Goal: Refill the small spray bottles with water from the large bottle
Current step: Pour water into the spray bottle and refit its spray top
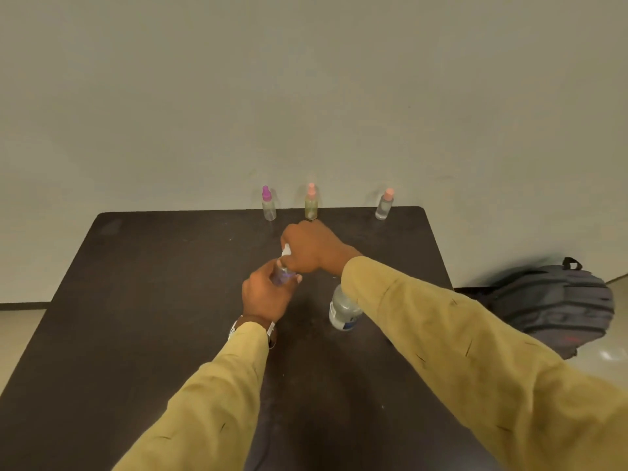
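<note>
My left hand (pixel 266 294) grips a small clear spray bottle (pixel 282 275) with a bluish tint above the middle of the dark table (pixel 153 300). My right hand (pixel 311 249) is closed over its white spray top (pixel 286 250). The large clear water bottle (pixel 341 309) stands on the table just right of my hands, its top hidden behind my right sleeve. Three small spray bottles stand along the far edge: one with a purple top (pixel 268 203), a greenish one with a pink top (pixel 311 202), and a clear one with a pink top (pixel 385 205).
A grey backpack (pixel 557 307) sits on the floor to the right of the table. A plain wall rises directly behind the table's far edge.
</note>
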